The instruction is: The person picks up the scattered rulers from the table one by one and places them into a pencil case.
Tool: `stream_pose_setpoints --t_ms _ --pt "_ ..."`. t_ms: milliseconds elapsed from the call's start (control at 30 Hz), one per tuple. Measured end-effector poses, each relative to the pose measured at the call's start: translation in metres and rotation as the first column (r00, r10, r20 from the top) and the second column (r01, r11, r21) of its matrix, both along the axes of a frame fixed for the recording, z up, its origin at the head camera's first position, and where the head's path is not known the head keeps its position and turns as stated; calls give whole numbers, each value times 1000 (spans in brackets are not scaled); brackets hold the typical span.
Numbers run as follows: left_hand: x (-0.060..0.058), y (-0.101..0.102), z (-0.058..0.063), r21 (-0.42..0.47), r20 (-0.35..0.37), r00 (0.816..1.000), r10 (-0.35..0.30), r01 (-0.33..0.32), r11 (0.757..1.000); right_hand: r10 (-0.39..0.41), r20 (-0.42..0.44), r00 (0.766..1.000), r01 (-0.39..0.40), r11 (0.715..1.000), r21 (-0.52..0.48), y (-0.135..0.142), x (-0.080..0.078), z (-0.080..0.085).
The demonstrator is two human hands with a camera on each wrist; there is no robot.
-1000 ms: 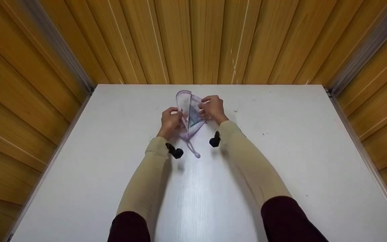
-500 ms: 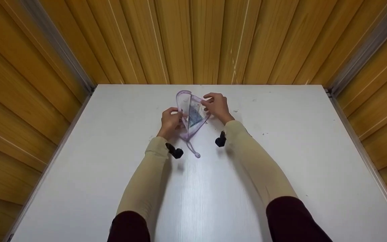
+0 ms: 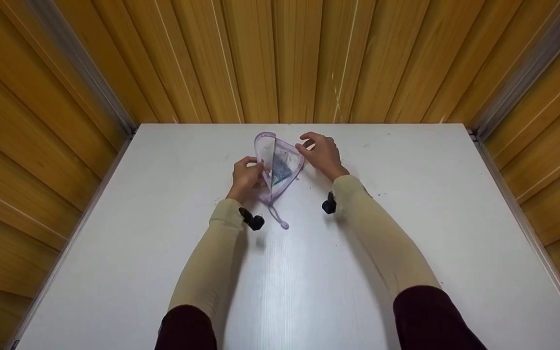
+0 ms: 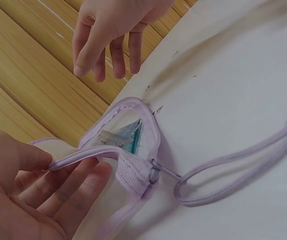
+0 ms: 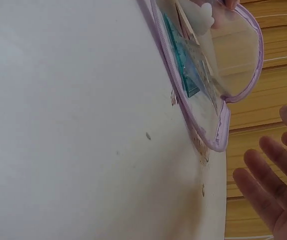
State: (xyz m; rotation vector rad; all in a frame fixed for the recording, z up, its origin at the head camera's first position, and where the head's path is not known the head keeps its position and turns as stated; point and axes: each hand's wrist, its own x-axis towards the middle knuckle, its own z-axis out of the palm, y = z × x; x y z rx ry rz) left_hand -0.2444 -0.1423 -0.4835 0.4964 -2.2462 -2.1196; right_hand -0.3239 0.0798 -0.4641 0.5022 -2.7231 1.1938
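A clear pencil case with lilac zip edging point(image 3: 287, 184) stands unzipped and spread on the white table. Teal and clear rulers point(image 5: 192, 85) lie inside it, along with a white shape only partly seen in the right wrist view. My left hand point(image 3: 246, 176) pinches the near-left zip edge point(image 4: 91, 152) between thumb and fingers. Just right of the case is my right hand point(image 3: 323, 154), its fingers loosely spread and apart from the edging in both wrist views. A lilac wrist loop point(image 4: 228, 160) trails from the zip end onto the table.
The white table point(image 3: 280, 291) has small dark specks and marks on it, some beside the case. Behind and at both sides rise wood-look panel walls point(image 3: 299, 58). A black wrist camera point(image 3: 329, 203) sticks out from the right sleeve.
My right hand has let go of the case's right edge and moved off to the right. The case mouth has spread wider. My left hand stays where it was.
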Motion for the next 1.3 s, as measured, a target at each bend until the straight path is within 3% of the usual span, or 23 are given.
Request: stream_pose_setpoints --t_ms 300,533,767,933,1167,1300 --pt "-2 -2 0 -43 0 1000 0 0 999 34 -122 992 -17 990 140 24 -3 3" --pt "-5 -2 -2 -43 20 1000 0 1 999 80 -183 980 -26 960 278 50 3 5" --pt "-2 -7 -7 -69 45 999 -3 6 998 96 -128 987 -33 907 420 70 18 3" --pt "1 -9 -9 -87 38 999 -12 15 996 105 -114 988 -40 883 467 85 27 2" --pt "3 -11 -6 -61 -15 1000 -12 11 998 98 -93 991 -44 887 461 112 34 4" --pt "2 -12 -4 -69 1 1000 -6 6 998 78 -70 994 -39 892 451 130 37 4"
